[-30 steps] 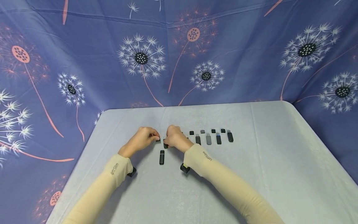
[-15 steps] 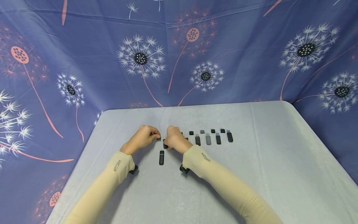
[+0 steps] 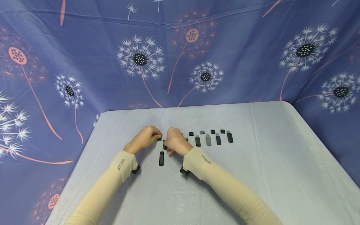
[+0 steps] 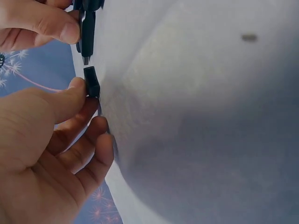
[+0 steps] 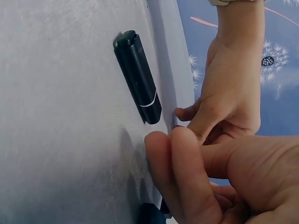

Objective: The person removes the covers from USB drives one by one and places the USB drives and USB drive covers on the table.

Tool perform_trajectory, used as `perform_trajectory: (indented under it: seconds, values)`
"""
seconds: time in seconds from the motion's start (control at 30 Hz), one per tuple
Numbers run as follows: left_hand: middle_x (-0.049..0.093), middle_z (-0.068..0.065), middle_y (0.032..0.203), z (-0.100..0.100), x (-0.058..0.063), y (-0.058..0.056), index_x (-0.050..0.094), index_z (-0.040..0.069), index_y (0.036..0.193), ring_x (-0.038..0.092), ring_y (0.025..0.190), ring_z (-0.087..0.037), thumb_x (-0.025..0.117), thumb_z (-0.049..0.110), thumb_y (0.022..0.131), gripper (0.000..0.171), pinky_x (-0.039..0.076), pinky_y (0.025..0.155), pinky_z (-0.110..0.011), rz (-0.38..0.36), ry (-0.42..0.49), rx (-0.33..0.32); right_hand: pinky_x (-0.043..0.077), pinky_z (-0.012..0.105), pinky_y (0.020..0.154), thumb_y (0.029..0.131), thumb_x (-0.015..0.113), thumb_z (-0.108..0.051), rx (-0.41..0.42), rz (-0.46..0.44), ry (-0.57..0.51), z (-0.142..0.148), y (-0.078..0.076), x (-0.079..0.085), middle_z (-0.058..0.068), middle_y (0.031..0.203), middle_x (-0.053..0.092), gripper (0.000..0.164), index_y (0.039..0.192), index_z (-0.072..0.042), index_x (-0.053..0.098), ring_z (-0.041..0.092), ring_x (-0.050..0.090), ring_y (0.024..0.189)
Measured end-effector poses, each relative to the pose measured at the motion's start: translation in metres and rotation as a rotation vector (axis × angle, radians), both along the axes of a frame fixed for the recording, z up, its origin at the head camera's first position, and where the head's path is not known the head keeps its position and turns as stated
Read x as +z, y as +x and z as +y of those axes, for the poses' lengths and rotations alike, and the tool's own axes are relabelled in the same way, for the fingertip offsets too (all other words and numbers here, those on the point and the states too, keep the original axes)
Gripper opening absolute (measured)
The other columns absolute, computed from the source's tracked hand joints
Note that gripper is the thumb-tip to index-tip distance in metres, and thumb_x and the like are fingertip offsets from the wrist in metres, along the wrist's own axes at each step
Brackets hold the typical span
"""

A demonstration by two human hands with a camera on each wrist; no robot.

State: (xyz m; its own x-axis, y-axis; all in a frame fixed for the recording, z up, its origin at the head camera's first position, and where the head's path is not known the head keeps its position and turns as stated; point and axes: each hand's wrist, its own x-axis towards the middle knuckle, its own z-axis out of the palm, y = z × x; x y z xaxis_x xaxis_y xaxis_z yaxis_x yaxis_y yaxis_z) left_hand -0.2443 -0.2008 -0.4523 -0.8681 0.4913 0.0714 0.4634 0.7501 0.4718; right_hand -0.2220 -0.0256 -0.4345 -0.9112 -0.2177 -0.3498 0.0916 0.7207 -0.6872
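My left hand (image 3: 145, 137) pinches a small black cap (image 4: 91, 82) between thumb and fingers, down at the tabletop. Just beyond the cap, in the left wrist view, the metal plug of a black USB stick (image 4: 87, 35) points at it, a narrow gap apart. My right hand (image 3: 175, 141) holds that stick, its thumb against the stick's side; its other fingers hide part of it in the head view. Nearer to me lies a capped black USB stick (image 3: 161, 158) with a pale band, touched by neither hand; it shows large in the right wrist view.
To the right, a row of uncapped USB sticks stretches along the table (image 3: 225, 187), among them a grey one (image 3: 208, 140) and a black one with a blue plug (image 3: 218, 139). Several small caps lie behind them, such as a black cap (image 3: 222, 131). A patterned cloth (image 3: 180, 62) hangs behind.
My left hand has shifted slightly right, closer to the stick, with the cap in its fingers. The right hand stays at the same stick, its lower fingers now showing a little more. The row is unchanged.
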Motion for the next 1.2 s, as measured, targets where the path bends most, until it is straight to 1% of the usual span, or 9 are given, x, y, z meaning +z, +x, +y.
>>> perform_trajectory:
  seconds: [0.3,0.5,0.77,0.8,0.83,0.93,1.03,1.07,1.2]
  values:
    - [0.077,-0.009,0.104,-0.002,0.001,0.006,0.08,0.006,0.108,0.072,0.094,-0.021,0.07,0.014,0.099,0.015,0.059,0.082,-0.038,-0.008,0.009,0.019,0.057,0.028,0.047,0.098,0.065,-0.009,0.028,0.0,0.015,0.009,0.005,0.005,0.008,0.05,0.066,0.03,0.07,0.003,0.068,0.019,0.065,0.039]
    - [0.076,-0.01,0.103,-0.005,0.005,0.018,0.079,0.004,0.109,0.072,0.094,-0.024,0.07,0.02,0.1,0.02,0.058,0.083,-0.041,0.057,-0.025,0.031,0.056,0.027,0.051,0.103,0.06,-0.014,0.076,0.106,0.007,0.035,0.017,0.01,0.006,0.046,0.062,0.043,0.063,0.0,0.07,0.017,0.064,0.038]
    - [0.074,-0.006,0.1,-0.002,0.018,0.045,0.077,0.006,0.112,0.071,0.091,-0.024,0.073,0.022,0.097,0.022,0.058,0.08,-0.041,0.133,-0.032,-0.006,0.053,0.033,0.047,0.103,0.061,-0.017,0.162,0.209,-0.025,0.069,0.044,0.017,0.003,0.042,0.057,0.044,0.061,-0.004,0.067,0.014,0.054,0.033]
    - [0.074,-0.007,0.1,-0.001,0.02,0.049,0.077,0.005,0.112,0.071,0.091,-0.024,0.073,0.022,0.097,0.023,0.058,0.08,-0.041,0.141,-0.036,-0.017,0.053,0.035,0.047,0.103,0.062,-0.018,0.173,0.222,-0.023,0.072,0.048,0.017,0.002,0.042,0.056,0.043,0.064,-0.004,0.069,0.013,0.053,0.033]
    - [0.074,-0.007,0.1,0.0,0.021,0.053,0.077,0.004,0.113,0.071,0.091,-0.024,0.074,0.022,0.097,0.024,0.058,0.08,-0.041,0.147,-0.04,-0.027,0.059,0.038,0.058,0.103,0.062,-0.018,0.182,0.241,-0.021,0.075,0.051,0.017,0.001,0.041,0.055,0.04,0.066,-0.004,0.069,0.012,0.051,0.032]
    - [0.074,-0.007,0.1,0.003,0.025,0.064,0.076,0.004,0.115,0.07,0.09,-0.022,0.074,0.023,0.097,0.026,0.058,0.078,-0.04,0.152,-0.046,-0.044,0.057,0.041,0.058,0.101,0.065,-0.017,0.188,0.28,-0.018,0.083,0.062,0.018,-0.003,0.046,0.056,0.031,0.072,-0.007,0.072,0.009,0.05,0.036]
    - [0.074,-0.005,0.1,0.005,0.026,0.075,0.076,0.007,0.115,0.069,0.088,-0.019,0.074,0.024,0.097,0.025,0.058,0.076,-0.037,0.145,-0.037,-0.042,0.053,0.033,0.055,0.098,0.068,-0.016,0.188,0.324,0.001,0.092,0.072,0.019,-0.005,0.054,0.058,0.024,0.075,-0.01,0.072,0.008,0.049,0.042]
    - [0.074,-0.004,0.101,0.005,0.027,0.079,0.076,0.007,0.114,0.069,0.089,-0.019,0.073,0.025,0.097,0.024,0.058,0.077,-0.037,0.14,-0.031,-0.038,0.045,0.028,0.046,0.097,0.069,-0.016,0.186,0.326,0.0,0.095,0.075,0.02,-0.005,0.058,0.059,0.023,0.076,-0.011,0.073,0.008,0.049,0.044]
    - [0.075,-0.004,0.107,0.006,0.027,0.094,0.076,0.009,0.115,0.07,0.096,-0.02,0.072,0.027,0.098,0.025,0.058,0.083,-0.04,0.127,-0.016,-0.034,0.043,0.023,0.048,0.095,0.07,-0.014,0.188,0.36,0.007,0.109,0.088,0.021,-0.007,0.064,0.062,0.019,0.077,-0.012,0.074,0.006,0.051,0.047]
